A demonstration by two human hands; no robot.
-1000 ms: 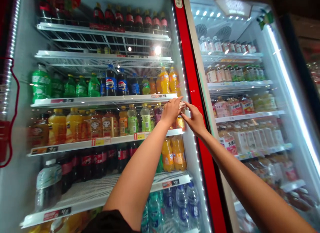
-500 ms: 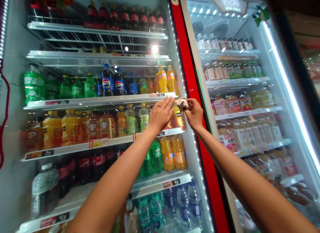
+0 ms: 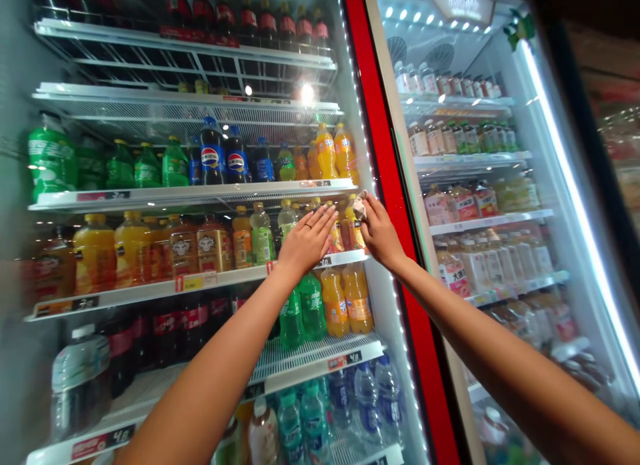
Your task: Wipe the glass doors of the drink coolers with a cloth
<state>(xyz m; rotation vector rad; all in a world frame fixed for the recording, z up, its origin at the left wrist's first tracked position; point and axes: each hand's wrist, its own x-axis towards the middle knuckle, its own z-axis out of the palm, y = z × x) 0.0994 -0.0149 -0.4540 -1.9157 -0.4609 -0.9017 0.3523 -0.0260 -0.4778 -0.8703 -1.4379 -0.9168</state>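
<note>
cooler shelf (image 3: 130,292), crumpled cloth (image 3: 359,207) in right hand (image 3: 381,233), left hand (image 3: 306,242) just beside

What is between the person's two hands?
The head view shows bottled drinks standing between the left hand and the right hand.

The only camera sits on the person's head and faces forward and somewhat down at a drinks cooler (image 3: 15,265), so near that its shelves (image 3: 190,195) run off the frame's left edge and its top is cut off. The wide lens bends the shelves toward the edges. A second cooler (image 3: 480,52) stands to the right, seen at a slant past a red door post (image 3: 395,185). The forearms enter from the near bottom edge, with the left hand (image 3: 306,242) and right hand (image 3: 383,233) near mid-frame.
</note>
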